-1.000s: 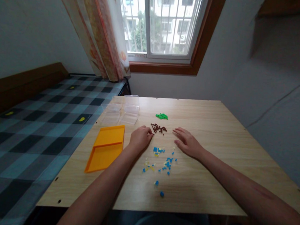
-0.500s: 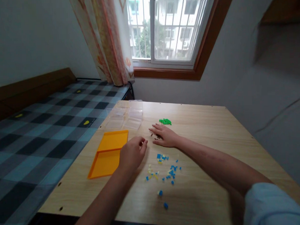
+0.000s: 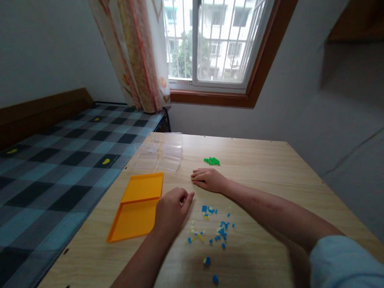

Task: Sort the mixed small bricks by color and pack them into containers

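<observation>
My right hand [image 3: 207,180] lies on the wooden table [image 3: 275,174] with its fingers curled in and pressed together. It covers the spot where the small brown pieces lay, and none of them show. A small pile of green pieces [image 3: 212,161] sits just beyond it. My left hand [image 3: 173,209] rests in a loose fist beside the orange tray [image 3: 134,209], thumb against forefinger; what it holds, if anything, is hidden. Scattered blue and yellow pieces [image 3: 215,229] lie between my forearms.
A clear plastic compartment box [image 3: 159,155] lies open behind the orange tray. A bed with a checked cover [image 3: 54,165] runs along the table's left edge. A curtain [image 3: 138,53] and a barred window [image 3: 213,38] stand at the back wall.
My right hand moved left across the table onto the brown pieces and curled its fingers over them. My left hand drew back from the brown pieces toward the orange tray.
</observation>
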The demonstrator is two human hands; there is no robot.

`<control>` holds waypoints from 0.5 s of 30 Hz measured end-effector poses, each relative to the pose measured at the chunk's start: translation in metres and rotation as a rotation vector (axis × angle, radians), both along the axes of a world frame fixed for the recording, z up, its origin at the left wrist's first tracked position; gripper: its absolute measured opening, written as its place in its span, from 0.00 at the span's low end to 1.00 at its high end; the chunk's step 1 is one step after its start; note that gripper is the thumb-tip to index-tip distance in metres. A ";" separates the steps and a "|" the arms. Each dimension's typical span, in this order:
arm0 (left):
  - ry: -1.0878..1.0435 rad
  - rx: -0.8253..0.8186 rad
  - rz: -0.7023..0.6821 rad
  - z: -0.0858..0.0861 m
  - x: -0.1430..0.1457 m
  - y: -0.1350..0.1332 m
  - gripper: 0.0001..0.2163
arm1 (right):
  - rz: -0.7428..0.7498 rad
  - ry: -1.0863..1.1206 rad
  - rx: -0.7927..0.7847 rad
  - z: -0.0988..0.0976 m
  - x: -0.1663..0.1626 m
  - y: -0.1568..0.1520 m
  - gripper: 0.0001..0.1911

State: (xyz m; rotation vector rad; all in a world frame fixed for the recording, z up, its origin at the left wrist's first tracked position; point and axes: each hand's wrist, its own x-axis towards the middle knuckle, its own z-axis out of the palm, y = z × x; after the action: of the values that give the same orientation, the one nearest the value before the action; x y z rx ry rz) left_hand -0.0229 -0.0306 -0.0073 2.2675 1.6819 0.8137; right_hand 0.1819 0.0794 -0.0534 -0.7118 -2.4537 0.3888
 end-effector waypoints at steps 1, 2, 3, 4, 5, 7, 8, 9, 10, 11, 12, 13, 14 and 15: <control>0.000 -0.003 -0.008 -0.001 0.000 0.000 0.17 | 0.006 0.003 0.004 0.000 0.005 0.001 0.15; -0.001 -0.004 -0.015 -0.002 -0.001 0.000 0.17 | 0.008 0.000 0.009 -0.001 0.010 0.002 0.14; -0.003 -0.004 -0.023 -0.002 -0.001 0.000 0.17 | 0.004 -0.008 0.016 -0.001 0.016 0.004 0.14; -0.005 -0.004 -0.029 -0.003 0.000 0.000 0.17 | 0.001 -0.022 0.023 -0.002 0.021 0.006 0.14; -0.006 -0.005 -0.034 -0.004 0.000 0.000 0.17 | -0.003 -0.036 0.030 -0.002 0.027 0.007 0.14; -0.001 -0.010 -0.051 -0.006 0.001 0.001 0.17 | -0.004 -0.055 0.046 -0.003 0.036 0.011 0.15; 0.005 -0.012 -0.060 -0.008 0.002 0.001 0.17 | 0.000 -0.058 0.052 -0.003 0.039 0.013 0.15; 0.013 -0.016 -0.069 -0.009 0.002 0.001 0.17 | 0.004 -0.056 0.057 -0.003 0.042 0.015 0.15; 0.022 -0.020 -0.078 -0.010 0.003 0.002 0.16 | 0.008 -0.052 0.062 -0.003 0.043 0.018 0.15; 0.029 -0.024 -0.085 -0.010 0.003 0.002 0.16 | 0.013 -0.050 0.067 -0.002 0.044 0.020 0.14; 0.035 -0.027 -0.090 -0.011 0.004 0.002 0.16 | 0.019 -0.052 0.076 -0.002 0.045 0.021 0.14; 0.039 -0.029 -0.093 -0.012 0.004 0.002 0.16 | 0.020 -0.058 0.091 -0.001 0.046 0.022 0.14; 0.043 -0.029 -0.095 -0.012 0.004 0.002 0.16 | 0.016 -0.068 0.112 0.001 0.048 0.023 0.14; 0.046 -0.030 -0.096 -0.012 0.004 0.002 0.16 | 0.005 -0.077 0.137 0.002 0.050 0.022 0.14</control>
State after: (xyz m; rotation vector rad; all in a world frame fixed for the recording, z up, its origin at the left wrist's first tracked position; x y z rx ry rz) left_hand -0.0189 -0.0282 -0.0197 2.3438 1.5792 0.7159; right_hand 0.2319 0.1011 -0.0514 -0.6739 -2.5264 0.1958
